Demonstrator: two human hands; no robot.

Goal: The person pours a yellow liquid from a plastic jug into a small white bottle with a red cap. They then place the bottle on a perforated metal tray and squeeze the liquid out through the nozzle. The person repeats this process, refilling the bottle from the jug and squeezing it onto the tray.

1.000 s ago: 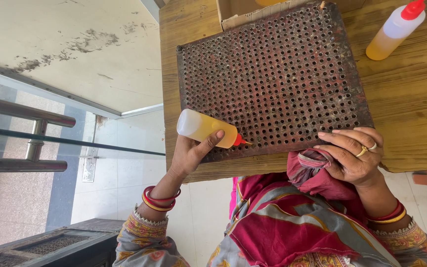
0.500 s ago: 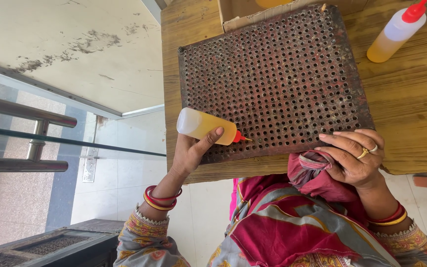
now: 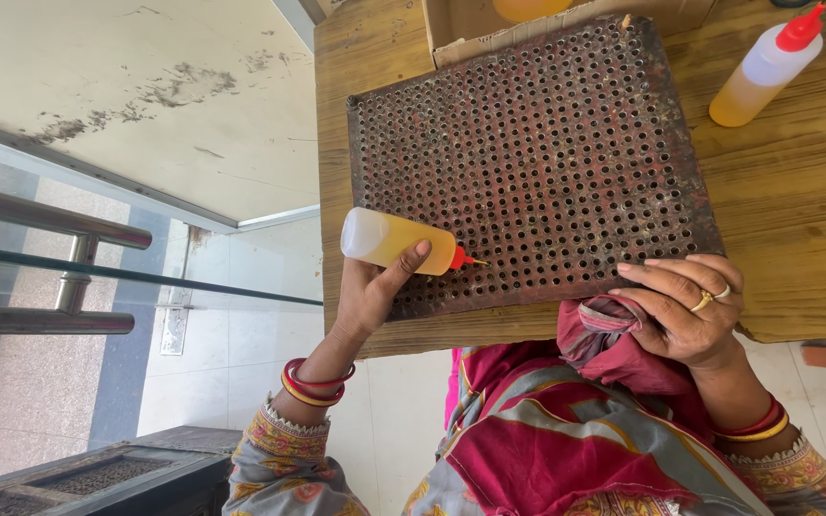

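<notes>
We hold the small translucent squeeze bottle of yellow liquid with its red nozzle (image 3: 402, 243) in our left hand (image 3: 367, 291), the grip wrapped round its body with the thumb pressed along the side. The bottle lies nearly level, its tip pointing right and sitting just over a hole near the lower left corner of the rusty, reddish perforated metal plate (image 3: 537, 158). Our right hand (image 3: 685, 306) rests on the plate's lower right edge, its grip bunched on a fold of red patterned cloth (image 3: 593, 325) (the ring finger shows a band). The plate lies flat on the wooden desk (image 3: 805, 220).

We judge the step in hand to be dosing the holes one by one along the bottom rows. The next move calls for a small sideways shift of the nozzle to the neighbouring hole, with a steady, light squeeze.

A second, similar bottle (image 3: 765, 69) stands well apart at the upper right.
</notes>
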